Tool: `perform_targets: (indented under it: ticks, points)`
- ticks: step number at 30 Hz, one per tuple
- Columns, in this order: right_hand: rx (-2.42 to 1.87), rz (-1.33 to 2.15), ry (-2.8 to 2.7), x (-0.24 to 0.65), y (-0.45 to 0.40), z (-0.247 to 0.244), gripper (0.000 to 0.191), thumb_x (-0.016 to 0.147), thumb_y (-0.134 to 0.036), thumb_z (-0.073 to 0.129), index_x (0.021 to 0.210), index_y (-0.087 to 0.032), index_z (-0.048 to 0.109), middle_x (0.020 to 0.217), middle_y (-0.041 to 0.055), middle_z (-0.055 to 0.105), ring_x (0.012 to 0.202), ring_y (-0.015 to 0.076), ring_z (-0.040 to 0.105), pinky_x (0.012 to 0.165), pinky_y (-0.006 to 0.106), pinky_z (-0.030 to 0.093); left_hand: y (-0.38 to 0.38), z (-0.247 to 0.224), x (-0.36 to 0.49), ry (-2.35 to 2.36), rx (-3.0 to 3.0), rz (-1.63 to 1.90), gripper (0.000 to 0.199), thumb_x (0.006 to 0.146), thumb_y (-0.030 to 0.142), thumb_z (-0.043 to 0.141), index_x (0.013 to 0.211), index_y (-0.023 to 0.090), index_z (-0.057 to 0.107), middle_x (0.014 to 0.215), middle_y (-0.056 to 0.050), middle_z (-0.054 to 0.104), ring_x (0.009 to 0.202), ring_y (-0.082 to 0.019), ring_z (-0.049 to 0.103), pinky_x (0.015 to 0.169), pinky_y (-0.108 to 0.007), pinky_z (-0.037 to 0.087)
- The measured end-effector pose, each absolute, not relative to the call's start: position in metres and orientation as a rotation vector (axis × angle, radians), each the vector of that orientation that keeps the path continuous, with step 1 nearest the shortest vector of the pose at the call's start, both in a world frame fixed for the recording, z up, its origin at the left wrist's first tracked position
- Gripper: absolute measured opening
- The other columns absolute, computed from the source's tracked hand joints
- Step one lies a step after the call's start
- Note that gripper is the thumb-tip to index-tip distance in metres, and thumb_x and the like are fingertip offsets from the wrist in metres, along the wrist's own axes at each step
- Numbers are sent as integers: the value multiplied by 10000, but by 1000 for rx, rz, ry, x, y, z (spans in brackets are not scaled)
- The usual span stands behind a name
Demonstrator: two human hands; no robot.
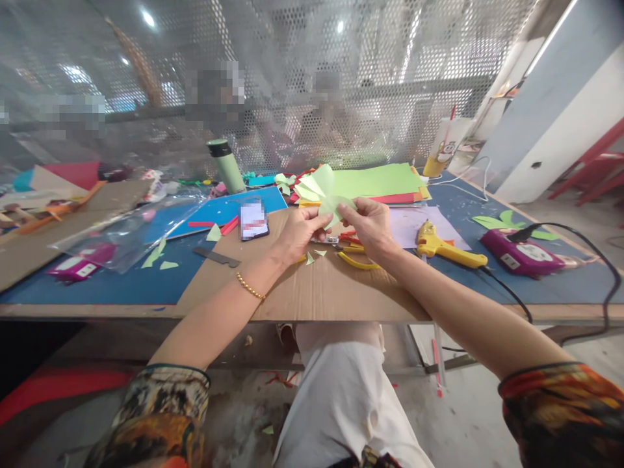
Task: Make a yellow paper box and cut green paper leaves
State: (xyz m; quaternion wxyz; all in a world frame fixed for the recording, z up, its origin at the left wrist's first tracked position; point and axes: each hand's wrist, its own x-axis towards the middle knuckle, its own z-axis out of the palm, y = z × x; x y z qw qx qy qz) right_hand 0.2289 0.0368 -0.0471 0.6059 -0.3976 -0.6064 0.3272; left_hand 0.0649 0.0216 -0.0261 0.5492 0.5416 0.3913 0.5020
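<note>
Head-worn view, facing forward, downward; near worktable (146, 286)

soft light, bright spots (147, 17) across mesh (292, 39); edges stretched, some patches (214, 84) pixelated.

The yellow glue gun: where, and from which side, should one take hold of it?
Best, I think, by the middle of the slim handle, from above and the near side. The yellow glue gun lies with this handle slanting to the right, away from the wider head, which could be hot. Stay clear of the black cord leaving the handle's end.
</note>
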Motion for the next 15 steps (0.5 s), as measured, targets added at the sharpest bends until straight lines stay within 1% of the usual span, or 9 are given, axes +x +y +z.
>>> perform_targets:
  ticks: [3, 5, 8, 12, 15]
  points:
    - [-956, 734, -1401, 229, 37, -47, 447, 852, -527, 776, 595, -234, 558, 574, -25, 510, 585, 118, 405, 557, 282, 314, 22, -26, 63, 945, 1321, 1179, 244, 926, 229, 805, 715, 151, 713, 598, -1, 646, 461, -60, 532, 490, -197, 404]
    - [-973, 725, -1397, 229, 36, -47, 460, 848, -541, 777, 591, -236, 550, 576, -25, 503, 586, 118, 398, 553, 283, 304, 22, -25, 63, 959, 1347, 1180, 278, 934, 265, 806, 702, 160, 694, 590, 1, 640, 458, -62, 524, 506, -208, 420]
    - [-974, 732, -1387, 229, 36, -46, 435, 842, -504, 779, 589, -233, 553, 577, -27, 498, 588, 115, 399, 551, 280, 304, 22, -24, 63, 968, 1372, 1194, 307, 941, 264, 790, 677, 168, 667, 583, 7, 630, 462, -67, 525, 521, -214, 437]
    - [-923, 769, -1376, 228, 34, -44, 371, 831, -425, 761, 589, -226, 563, 600, -21, 529, 600, 112, 426, 563, 279, 333, 22, -24, 63, 981, 1390, 1201, 309, 941, 248, 783, 672, 167, 654, 584, 13, 624, 470, -67, 531, 523, -208, 437]
    - [-919, 779, -1372, 227, 33, -43, 359, 826, -416, 751, 587, -224, 564, 599, -21, 531, 603, 112, 434, 567, 277, 341, 22, -24, 64, 985, 1382, 1212, 309, 933, 246, 793, 672, 164, 651, 587, 13, 626, 473, -65, 536, 519, -202, 433]
